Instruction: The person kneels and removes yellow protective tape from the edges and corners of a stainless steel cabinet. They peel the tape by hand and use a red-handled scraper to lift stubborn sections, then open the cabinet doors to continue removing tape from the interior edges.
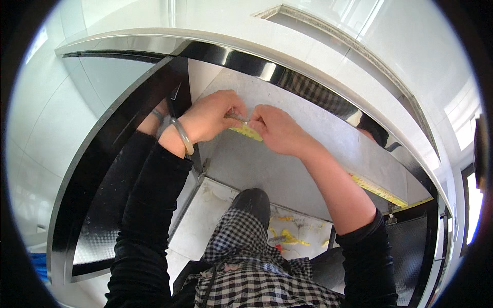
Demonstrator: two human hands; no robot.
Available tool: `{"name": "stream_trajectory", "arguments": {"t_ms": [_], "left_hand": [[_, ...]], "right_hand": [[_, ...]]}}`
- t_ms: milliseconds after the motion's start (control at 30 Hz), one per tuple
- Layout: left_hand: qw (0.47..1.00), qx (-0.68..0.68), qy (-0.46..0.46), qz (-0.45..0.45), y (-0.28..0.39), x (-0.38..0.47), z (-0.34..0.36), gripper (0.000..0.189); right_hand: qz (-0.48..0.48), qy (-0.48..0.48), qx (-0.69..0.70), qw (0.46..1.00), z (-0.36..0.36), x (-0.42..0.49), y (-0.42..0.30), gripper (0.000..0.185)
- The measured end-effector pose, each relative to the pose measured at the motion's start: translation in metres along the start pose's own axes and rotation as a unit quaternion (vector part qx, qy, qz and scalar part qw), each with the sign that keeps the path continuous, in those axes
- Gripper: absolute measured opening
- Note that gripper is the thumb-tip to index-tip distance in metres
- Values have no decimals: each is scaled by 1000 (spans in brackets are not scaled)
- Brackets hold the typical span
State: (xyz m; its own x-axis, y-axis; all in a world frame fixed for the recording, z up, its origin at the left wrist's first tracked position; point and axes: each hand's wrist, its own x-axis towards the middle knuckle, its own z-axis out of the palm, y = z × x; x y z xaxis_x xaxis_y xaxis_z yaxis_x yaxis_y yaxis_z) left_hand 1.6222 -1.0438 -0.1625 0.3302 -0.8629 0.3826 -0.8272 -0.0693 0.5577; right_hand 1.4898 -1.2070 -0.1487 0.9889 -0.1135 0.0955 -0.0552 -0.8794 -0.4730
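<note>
My left hand [221, 113], with a bangle at the wrist, pinches a thin greyish-brown strip [235, 116] between thumb and fingers. Close against its right end, my right hand [279, 129] has its fingertips curled together; what lies inside them is partly hidden. Just below both hands, a yellow patterned strip [246, 133] runs along the front edge of a grey shelf [238, 84] inside a cabinet. Farther right, beyond my right forearm, a length of yellow strip with printed marks [379, 190] shows along the same edge.
Open cabinet doors stand at left [104, 154] and right [408, 246]. Overhead runs the countertop's shiny edge [227, 57], with a cutout [304, 19] behind. Yellow scraps [290, 236] and a small red item [279, 248] lie low, beside my knee [250, 204].
</note>
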Motion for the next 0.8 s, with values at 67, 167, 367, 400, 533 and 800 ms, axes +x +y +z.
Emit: {"name": "stream_trajectory", "arguments": {"t_ms": [67, 167, 367, 400, 533, 800], "left_hand": [[1000, 3, -3, 16, 2, 0, 1, 10], [996, 50, 21, 73, 4, 2, 0, 9], [998, 55, 14, 7, 7, -4, 1, 11], [999, 46, 17, -17, 8, -5, 1, 11], [998, 17, 59, -2, 7, -7, 2, 13], [997, 48, 43, 34, 7, -11, 4, 13]], "right_hand": [[-7, 1, 4, 1000, 0, 0, 0, 18], [-2, 0, 5, 1000, -1, -1, -1, 18], [7, 40, 44, 998, 0, -8, -2, 17], [-3, 60, 50, 997, 1, -9, -4, 17], [-14, 87, 36, 995, 3, -11, -8, 18], [0, 78, 48, 996, 6, -8, -6, 13]]}}
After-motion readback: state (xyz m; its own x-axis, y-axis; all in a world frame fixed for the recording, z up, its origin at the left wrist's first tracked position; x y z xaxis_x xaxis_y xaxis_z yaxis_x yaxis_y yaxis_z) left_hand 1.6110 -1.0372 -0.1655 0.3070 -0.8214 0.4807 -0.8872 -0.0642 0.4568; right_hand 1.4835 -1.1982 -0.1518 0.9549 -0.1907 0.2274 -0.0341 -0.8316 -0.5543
